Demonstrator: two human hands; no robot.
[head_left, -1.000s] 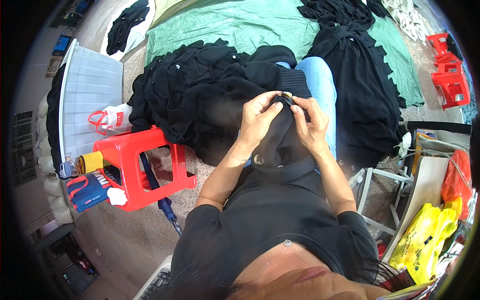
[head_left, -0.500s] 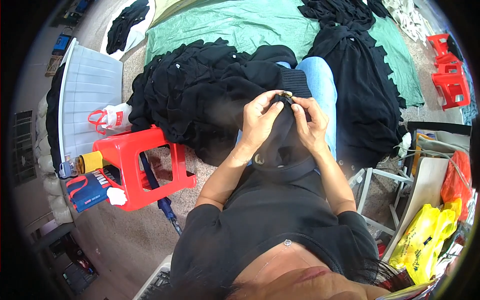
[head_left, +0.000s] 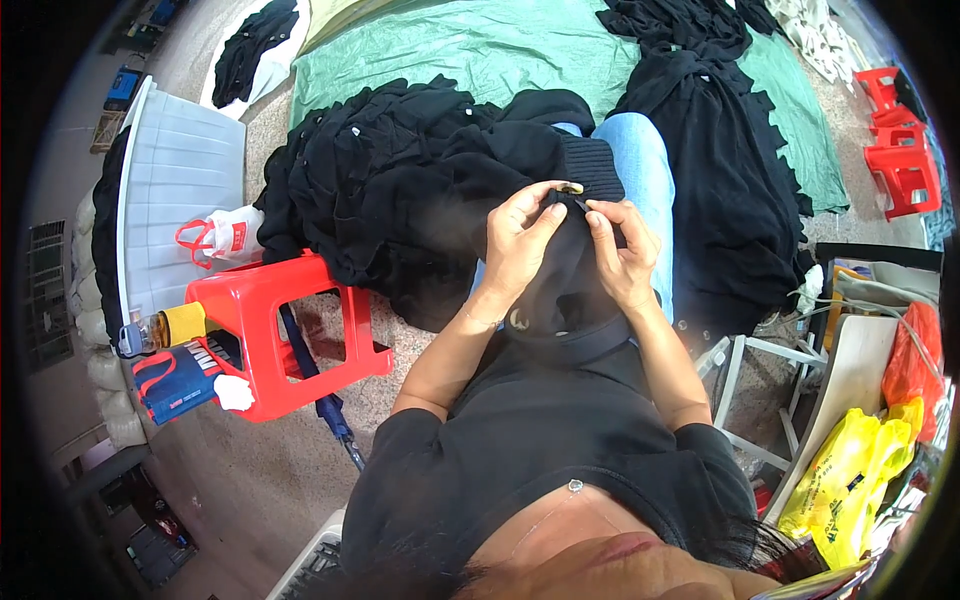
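A black knitted garment (head_left: 560, 285) lies across my lap, with a ribbed cuff or hem (head_left: 592, 165) over my knee. My left hand (head_left: 518, 238) is closed in a pinch on the garment's edge, beside a shiny, brownish button (head_left: 570, 188). Just right of that button, my right hand (head_left: 627, 252) has thumb and forefinger pinched together. A thin dark strip reaches its fingertips; whether it is thread or fabric I cannot tell. Another pale round button (head_left: 518, 319) shows lower on the garment, near my left wrist.
Black garments are heaped (head_left: 370, 170) ahead, partly on a green sheet (head_left: 460, 50). On the left are a red stool (head_left: 265, 300), a grey bin (head_left: 185, 190) and a blue bag (head_left: 185, 380). A metal frame (head_left: 735, 385) and yellow plastic bag (head_left: 850, 490) are on the right.
My right hand has shifted slightly to the right, away from the button, widening the gap between the hands. The left hand keeps its hold on the garment.
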